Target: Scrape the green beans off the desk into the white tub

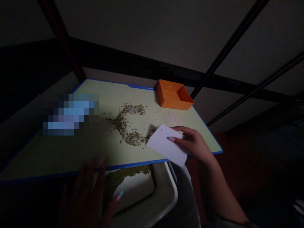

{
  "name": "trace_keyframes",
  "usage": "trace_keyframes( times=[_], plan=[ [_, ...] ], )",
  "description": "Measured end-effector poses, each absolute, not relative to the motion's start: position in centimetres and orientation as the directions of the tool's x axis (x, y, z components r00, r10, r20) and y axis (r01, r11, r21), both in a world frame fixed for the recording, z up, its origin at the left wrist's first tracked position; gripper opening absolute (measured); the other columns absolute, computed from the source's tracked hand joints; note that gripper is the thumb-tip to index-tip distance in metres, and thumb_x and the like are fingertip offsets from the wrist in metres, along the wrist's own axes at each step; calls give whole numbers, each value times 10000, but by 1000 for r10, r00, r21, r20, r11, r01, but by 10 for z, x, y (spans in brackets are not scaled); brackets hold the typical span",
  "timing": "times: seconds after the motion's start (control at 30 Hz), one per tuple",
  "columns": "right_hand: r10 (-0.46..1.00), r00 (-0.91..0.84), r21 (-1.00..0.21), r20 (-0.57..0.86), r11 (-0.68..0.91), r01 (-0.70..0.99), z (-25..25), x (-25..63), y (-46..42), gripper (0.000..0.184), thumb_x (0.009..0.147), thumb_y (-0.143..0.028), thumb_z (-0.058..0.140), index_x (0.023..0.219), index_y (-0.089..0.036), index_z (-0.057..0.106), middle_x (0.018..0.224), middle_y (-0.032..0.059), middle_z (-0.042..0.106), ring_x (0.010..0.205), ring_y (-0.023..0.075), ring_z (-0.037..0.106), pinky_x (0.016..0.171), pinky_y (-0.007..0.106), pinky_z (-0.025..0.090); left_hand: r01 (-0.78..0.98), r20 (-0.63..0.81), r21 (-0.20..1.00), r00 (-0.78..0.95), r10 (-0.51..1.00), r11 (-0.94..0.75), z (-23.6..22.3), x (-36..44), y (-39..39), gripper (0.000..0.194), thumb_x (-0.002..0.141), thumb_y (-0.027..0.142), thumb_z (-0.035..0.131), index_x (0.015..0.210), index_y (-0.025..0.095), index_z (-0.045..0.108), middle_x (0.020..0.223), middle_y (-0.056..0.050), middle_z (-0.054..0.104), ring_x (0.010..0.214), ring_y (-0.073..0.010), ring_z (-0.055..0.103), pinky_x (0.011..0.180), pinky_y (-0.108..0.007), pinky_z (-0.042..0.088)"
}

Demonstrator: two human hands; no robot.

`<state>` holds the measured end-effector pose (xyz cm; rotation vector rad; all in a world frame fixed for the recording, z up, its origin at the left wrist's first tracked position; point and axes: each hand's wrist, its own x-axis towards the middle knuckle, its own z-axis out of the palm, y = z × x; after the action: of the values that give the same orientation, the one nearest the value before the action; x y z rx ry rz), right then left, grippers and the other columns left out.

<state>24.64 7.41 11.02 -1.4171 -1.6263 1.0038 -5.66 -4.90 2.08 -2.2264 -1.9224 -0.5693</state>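
My right hand (193,141) grips a white plastic scraper (166,144), thumb on its near face, with a small hole by its top corner. The scraper is tilted over the table's front edge. Its left corner is by a curved, C-shaped spread of small green and pale grains (121,125). In deep shade, my left hand (87,190) has its fingers apart at the table's front edge, beside a white tub (169,190) partly under the tabletop. Green grains (118,177) lie in that tub. A patch of pale grains (171,117) lies beyond my right hand.
An orange open box (173,98) stands at the back right of the pale table (99,152), which has a blue rim. A blurred-out bright object (73,114) is at the left. Behind the table rises a panelled wall (142,34).
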Motion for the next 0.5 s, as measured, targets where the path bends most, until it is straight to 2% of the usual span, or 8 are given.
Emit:
trace_keyframes(
  times=[0.27, 0.37, 0.43, 0.5],
  plan=[
    [960, -280, -909, 11, 127, 396, 109, 225, 79, 323, 745, -352, 760, 1042, -229, 726, 1007, 45, 742, 768, 161, 646, 567, 254, 488, 978, 369, 116, 122, 921, -176, 18, -63, -51, 707, 887, 391, 386, 1503, 175, 113, 1607, -179, 174, 1482, -340, 149, 1103, -629, 246],
    [944, -329, -927, 2, 125, 354, 109, 223, 73, 348, 721, -325, 781, 1052, -238, 720, 1023, 42, 737, 777, 158, 647, 579, 252, 495, 975, 402, 93, 149, 904, -202, 15, -66, -51, 717, 879, 392, 397, 1499, 159, 125, 1606, -192, 163, 1479, -351, 145, 1085, -632, 262],
    [957, -290, -945, -1, 94, 314, 111, 227, 68, 338, 692, -308, 798, 1009, -228, 714, 965, 35, 732, 717, 139, 632, 544, 231, 474, 972, 411, 91, 161, 897, -215, 15, -66, -50, 731, 874, 392, 401, 1502, 158, 108, 1602, -204, 167, 1463, -380, 184, 1054, -653, 294],
    [983, -183, -960, -11, 41, 277, 113, 236, 62, 287, 679, -325, 804, 916, -205, 699, 818, 18, 708, 609, 113, 588, 484, 208, 429, 973, 404, 110, 144, 903, -204, 16, -65, -50, 735, 878, 383, 389, 1508, 180, 69, 1594, -206, 198, 1444, -398, 236, 1037, -675, 311]
  ],
)
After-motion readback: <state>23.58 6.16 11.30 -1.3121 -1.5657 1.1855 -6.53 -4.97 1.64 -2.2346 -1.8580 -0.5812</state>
